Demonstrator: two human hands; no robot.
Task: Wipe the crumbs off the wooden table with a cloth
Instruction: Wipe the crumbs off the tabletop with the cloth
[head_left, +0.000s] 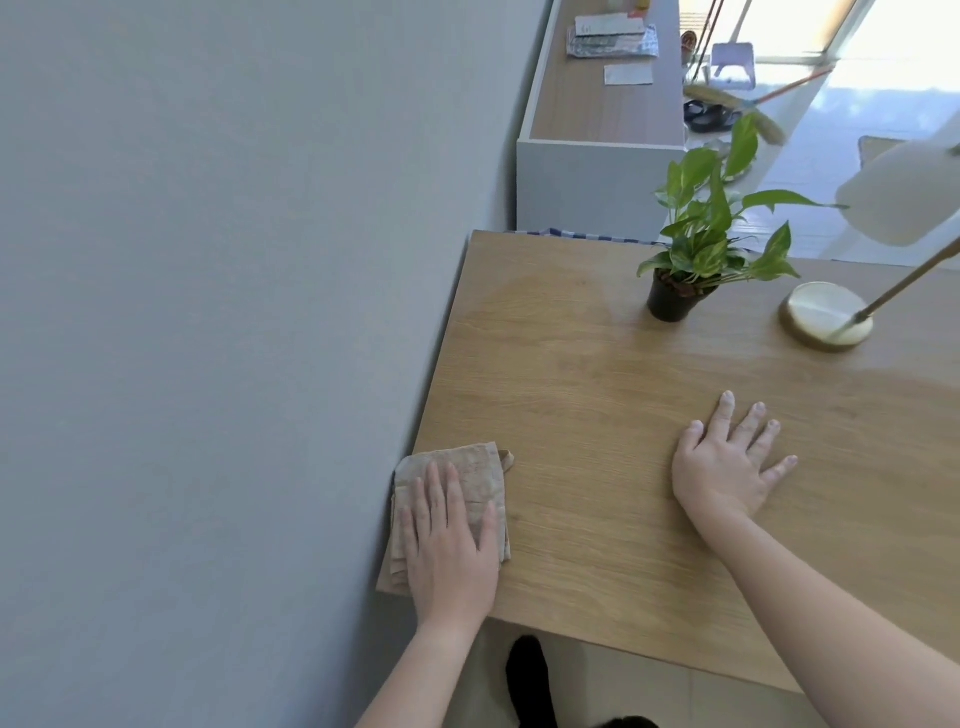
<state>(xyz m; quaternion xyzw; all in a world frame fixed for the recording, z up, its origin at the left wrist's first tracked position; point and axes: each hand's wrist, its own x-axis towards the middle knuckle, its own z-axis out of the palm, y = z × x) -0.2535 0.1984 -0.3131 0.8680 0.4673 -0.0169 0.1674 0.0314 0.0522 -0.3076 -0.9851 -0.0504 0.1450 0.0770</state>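
Note:
A folded beige cloth (475, 475) lies at the near left corner of the wooden table (597, 374), against the grey wall. My left hand (449, 545) rests flat on top of it, fingers straight and together, pressing it down. My right hand (727, 462) lies flat on the bare tabletop to the right, fingers spread, holding nothing. I can make out no crumbs on the wood.
A potted green plant (696, 260) stands at the back of the table, with a lamp's round brass base (826, 314) to its right. The grey wall (208, 312) runs along the table's left edge. A white cabinet (587, 176) stands behind the table.

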